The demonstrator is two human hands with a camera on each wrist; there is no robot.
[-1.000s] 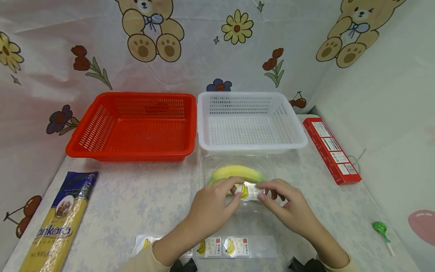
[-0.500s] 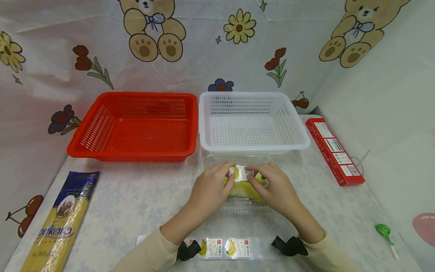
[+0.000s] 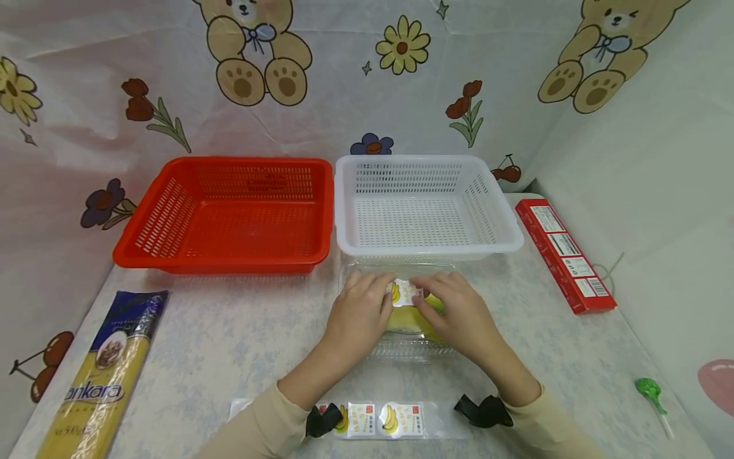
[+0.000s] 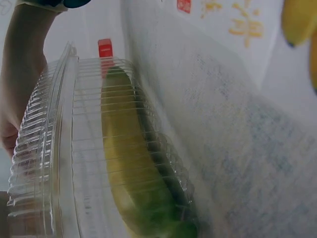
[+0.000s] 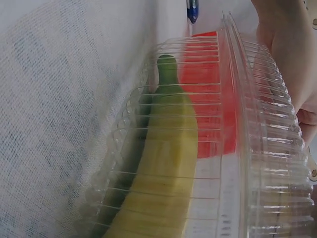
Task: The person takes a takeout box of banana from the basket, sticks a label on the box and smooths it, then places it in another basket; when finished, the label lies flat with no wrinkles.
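Note:
A clear plastic clamshell box [image 3: 410, 349] with a banana [image 5: 168, 148] inside stands in front of the white basket. On its lid is a white banana-print label [image 3: 404, 292]. My left hand [image 3: 360, 312] holds the label's left edge between thumb and index finger, its other fingers over the lid. At the right edge, the thumb and index finger of my right hand [image 3: 455, 312] pinch the label. Both wrist views show the banana through the box's ribbed side; the fingertips are out of sight there.
Behind are a red basket [image 3: 252, 236] and a white basket [image 3: 410, 223]. A pasta packet [image 3: 100, 376] lies left; a red box [image 3: 564, 255] and a green lollipop [image 3: 648, 387] lie right. A backing strip with more banana labels [image 3: 401, 419] lies near my forearms.
Both hands have moved forward and down with the label, from in front of the banana onto the lid. Over the last half second, only my left fingers have shifted slightly.

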